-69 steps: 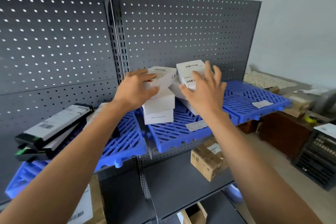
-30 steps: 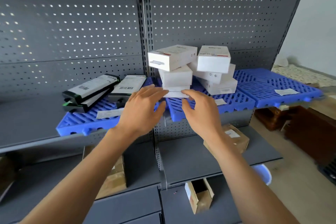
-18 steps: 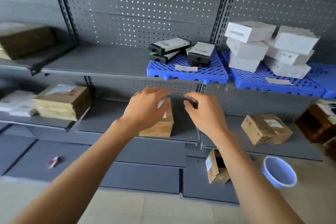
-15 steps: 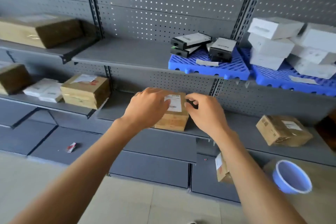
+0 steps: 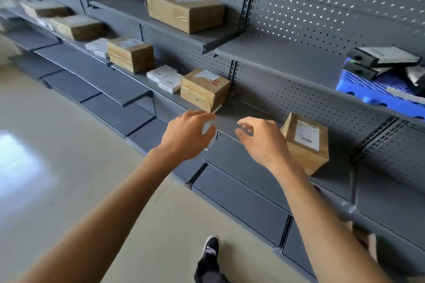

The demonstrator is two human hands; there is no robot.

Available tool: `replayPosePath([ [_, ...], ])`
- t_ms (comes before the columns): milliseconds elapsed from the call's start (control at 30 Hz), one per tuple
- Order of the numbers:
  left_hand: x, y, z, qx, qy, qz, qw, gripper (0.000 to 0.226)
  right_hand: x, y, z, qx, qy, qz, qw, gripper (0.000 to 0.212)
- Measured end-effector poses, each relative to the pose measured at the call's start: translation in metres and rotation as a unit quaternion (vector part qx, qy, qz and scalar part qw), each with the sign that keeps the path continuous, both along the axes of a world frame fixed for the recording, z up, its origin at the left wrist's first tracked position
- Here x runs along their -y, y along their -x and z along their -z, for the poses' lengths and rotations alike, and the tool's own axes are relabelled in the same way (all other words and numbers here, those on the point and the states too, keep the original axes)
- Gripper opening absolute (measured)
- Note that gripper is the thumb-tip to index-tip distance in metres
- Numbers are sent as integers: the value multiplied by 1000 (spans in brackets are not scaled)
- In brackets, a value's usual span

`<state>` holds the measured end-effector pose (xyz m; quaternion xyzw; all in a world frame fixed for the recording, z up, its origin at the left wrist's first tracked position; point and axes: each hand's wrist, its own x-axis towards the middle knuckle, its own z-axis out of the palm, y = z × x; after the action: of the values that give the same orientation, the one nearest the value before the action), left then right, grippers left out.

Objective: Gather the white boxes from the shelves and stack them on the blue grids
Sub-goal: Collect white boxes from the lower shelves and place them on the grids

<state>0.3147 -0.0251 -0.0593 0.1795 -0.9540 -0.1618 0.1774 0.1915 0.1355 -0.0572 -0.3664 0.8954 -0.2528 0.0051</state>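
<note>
Flat white boxes (image 5: 166, 78) lie stacked on the grey middle shelf, between two brown cartons. More white boxes (image 5: 97, 47) lie farther left on the same shelf. A blue grid (image 5: 377, 91) sits at the right edge on the upper shelf, with black-and-white boxes (image 5: 381, 58) on it. My left hand (image 5: 187, 134) and my right hand (image 5: 262, 140) hover side by side in front of the shelf edge, fingers loosely curled, holding nothing. Both hands are below and to the right of the nearer white boxes.
Brown cartons stand on the shelves: one (image 5: 204, 89) right of the white boxes, one (image 5: 305, 142) beside my right hand, one (image 5: 131, 54) farther left, one (image 5: 186, 11) higher up. Tiled floor (image 5: 57, 156) stretches to the left. My shoe (image 5: 210, 247) shows below.
The view has swung left along the shelving; the stacked white boxes on the blue grid have left the frame. Both hands stay raised and hold nothing.
</note>
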Motion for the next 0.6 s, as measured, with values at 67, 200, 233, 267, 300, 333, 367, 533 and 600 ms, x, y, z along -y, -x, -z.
replayPosePath([
  [67, 18, -5, 8, 8, -7, -19, 1000, 35, 22, 3, 7, 4, -7, -18, 1000, 27],
  [200, 56, -3, 27, 34, -13, -47, 998, 36, 69, 13, 22, 20, -15, -50, 998, 30],
  [233, 63, -1, 31, 42, -14, -52, 998, 36, 78, 16, 26, 26, -16, -54, 998, 31],
  [267, 71, 1, 34, 51, -15, -55, 997, 36, 87, 20, 30, 32, -16, -57, 998, 31],
  [300, 82, 7, 39, 63, -18, -58, 996, 37, 100, 27, 35, 39, -18, -59, 997, 31],
  [333, 93, 14, 44, 74, -20, -60, 995, 37, 112, 34, 40, 46, -19, -61, 997, 31],
  [367, 104, 21, 47, 85, -21, -60, 994, 37, 124, 41, 44, 53, -19, -63, 996, 31],
  [533, 155, 59, 64, 119, -33, -64, 990, 38, 174, 68, 61, 87, -32, -71, 993, 34],
  [600, 170, 66, 71, 121, -42, -72, 989, 38, 193, 77, 67, 93, -44, -75, 992, 34],
])
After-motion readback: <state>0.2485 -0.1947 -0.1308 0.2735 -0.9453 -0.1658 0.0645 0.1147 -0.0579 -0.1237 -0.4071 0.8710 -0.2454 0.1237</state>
